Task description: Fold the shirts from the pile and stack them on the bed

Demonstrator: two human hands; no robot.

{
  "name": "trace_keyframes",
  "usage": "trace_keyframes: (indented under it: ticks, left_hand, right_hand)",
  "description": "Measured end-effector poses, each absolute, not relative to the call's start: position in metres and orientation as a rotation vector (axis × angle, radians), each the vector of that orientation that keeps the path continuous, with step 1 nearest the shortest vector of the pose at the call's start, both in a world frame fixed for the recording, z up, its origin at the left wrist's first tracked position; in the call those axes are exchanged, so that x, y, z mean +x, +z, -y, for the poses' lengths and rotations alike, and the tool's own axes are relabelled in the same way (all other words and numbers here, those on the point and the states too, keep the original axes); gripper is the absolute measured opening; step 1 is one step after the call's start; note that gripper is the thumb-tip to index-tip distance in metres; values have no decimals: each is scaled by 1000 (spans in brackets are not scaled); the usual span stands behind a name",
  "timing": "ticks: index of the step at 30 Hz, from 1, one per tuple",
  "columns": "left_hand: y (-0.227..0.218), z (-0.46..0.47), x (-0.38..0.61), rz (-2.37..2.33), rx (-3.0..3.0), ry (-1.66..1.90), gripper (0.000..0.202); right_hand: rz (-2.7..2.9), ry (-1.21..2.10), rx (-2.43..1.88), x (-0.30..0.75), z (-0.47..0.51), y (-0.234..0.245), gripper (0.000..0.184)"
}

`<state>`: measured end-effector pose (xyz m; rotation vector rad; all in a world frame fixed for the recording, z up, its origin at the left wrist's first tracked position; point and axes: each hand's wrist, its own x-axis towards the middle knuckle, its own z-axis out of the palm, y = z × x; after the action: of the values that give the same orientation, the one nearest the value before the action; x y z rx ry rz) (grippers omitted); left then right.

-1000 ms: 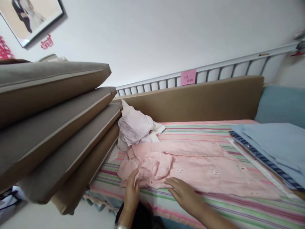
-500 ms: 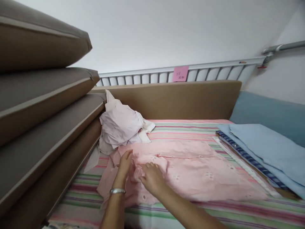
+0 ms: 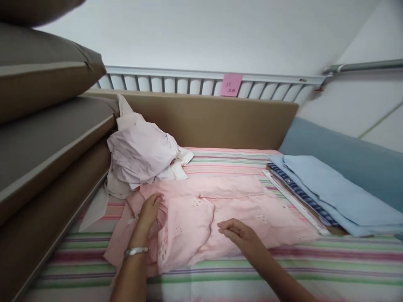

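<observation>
A pink embroidered garment point(image 3: 220, 214) lies spread on a striped bedsheet point(image 3: 283, 260). My left hand point(image 3: 147, 214), with a silver bracelet on the wrist, rests on the garment's left part with fingers curled into the fabric near the collar. My right hand point(image 3: 239, 235) lies on the garment's middle, fingers stretched out flat and holding nothing. A sleeve is folded over the front between the two hands.
A crumpled pale pink garment point(image 3: 141, 155) sits behind, against stacked brown cushions point(image 3: 47, 138) on the left. Folded light blue clothes point(image 3: 330, 188) lie at the right. A tan padded board point(image 3: 220, 121), a white rail and a pink note point(image 3: 231, 85) stand behind.
My right hand has slid right from the collar area to the garment's middle, leaving the sleeve folded flat. My left hand stays by the collar. The view has shifted right.
</observation>
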<state>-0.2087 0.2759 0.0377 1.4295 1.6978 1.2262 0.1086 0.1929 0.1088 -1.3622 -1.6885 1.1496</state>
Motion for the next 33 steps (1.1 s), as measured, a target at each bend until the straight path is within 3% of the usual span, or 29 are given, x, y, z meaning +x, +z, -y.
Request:
trace_keyframes:
  ticks: [2,5,7,9,16,19,24,28,33]
  left_hand:
    - [36,-277,-209,-1696,1445,1228,33]
    - [34,-275,-209,-1687,1453,1239,36]
    - [33,-273,-208,-1706,1455,1235,37]
    - [32,-273,-206,-1734,1465,1224,37]
    - [36,-277,-200,-1744,1493,1212,31]
    - [36,-276,-200,-1751,1492,1217,31]
    - [34,-276,-202,-1752,1470,1220,30]
    - [35,-277,-202,-1757,1466,1220,29]
    - [38,-273,-200,-1771,1484,1221,32]
  right_hand:
    - [1817,954,-1434,100,-190,97,22]
    - [1889,688,-1574,85,-203,89,52]
    - [1911,615,-1663,78,-218,92,68]
    - [2004,590,-1656,69,-234,103,73]
    - [2384,412,-1621,9,-254,133,53]
    - [2457,387,-1637,9,-254,141,25]
    - [2141,914,-1431,65,-250,169,11]
    - [1926,982,-1458,93,-249,155,15]
    - [2236,585,-1567,78,-253,105,44]
